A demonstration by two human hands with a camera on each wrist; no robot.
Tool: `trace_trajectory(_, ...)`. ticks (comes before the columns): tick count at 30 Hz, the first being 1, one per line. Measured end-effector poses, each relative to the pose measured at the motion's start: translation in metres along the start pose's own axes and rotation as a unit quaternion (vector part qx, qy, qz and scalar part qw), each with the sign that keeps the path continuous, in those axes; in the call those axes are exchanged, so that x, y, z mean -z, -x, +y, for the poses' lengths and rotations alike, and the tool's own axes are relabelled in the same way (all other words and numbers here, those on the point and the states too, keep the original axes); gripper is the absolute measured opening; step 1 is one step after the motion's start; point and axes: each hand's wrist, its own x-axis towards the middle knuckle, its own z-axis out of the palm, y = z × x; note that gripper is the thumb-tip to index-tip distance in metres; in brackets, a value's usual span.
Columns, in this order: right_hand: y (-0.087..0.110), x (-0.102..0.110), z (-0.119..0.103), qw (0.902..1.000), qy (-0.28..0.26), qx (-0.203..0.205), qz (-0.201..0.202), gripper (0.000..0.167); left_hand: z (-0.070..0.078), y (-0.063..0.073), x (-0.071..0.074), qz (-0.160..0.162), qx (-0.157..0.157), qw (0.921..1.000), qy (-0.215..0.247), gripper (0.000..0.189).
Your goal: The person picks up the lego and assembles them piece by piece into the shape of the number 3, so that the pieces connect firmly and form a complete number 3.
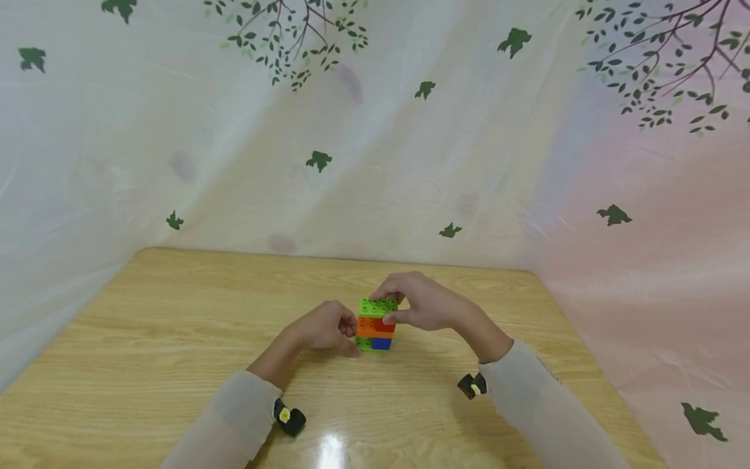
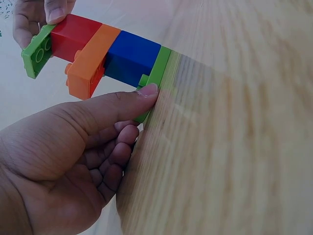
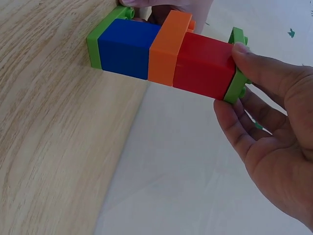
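Observation:
A stack of toy building bricks stands upright on the table. From the bottom it has a flat green brick [image 2: 160,68], a blue brick [image 3: 128,49], an orange brick [image 3: 166,49], a red brick [image 3: 203,63] and another flat green brick [image 1: 377,307] on top. Low on the stack's left side, my left hand [image 1: 325,326] pinches the bottom green brick, its thumb [image 2: 146,90] on the edge. My right hand [image 1: 424,303] grips the top green brick between thumb and fingers, close to the red brick. The upper bricks overhang the blue one on the left.
The wooden table [image 1: 176,339] spreads out around the stack. Behind it and at both sides hangs a pale curtain [image 1: 246,169] printed with leaves and branches. Small black devices [image 1: 290,417] are worn at the wrists.

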Motion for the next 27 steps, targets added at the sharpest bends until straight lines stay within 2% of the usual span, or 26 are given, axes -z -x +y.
trace_trajectory(27,0.0042,-0.0074,0.0069,0.9994,-0.012,0.021,0.024,0.039,-0.0019,-0.002,0.0009,-0.003,-0.011,0.9999,0.001,0.026)
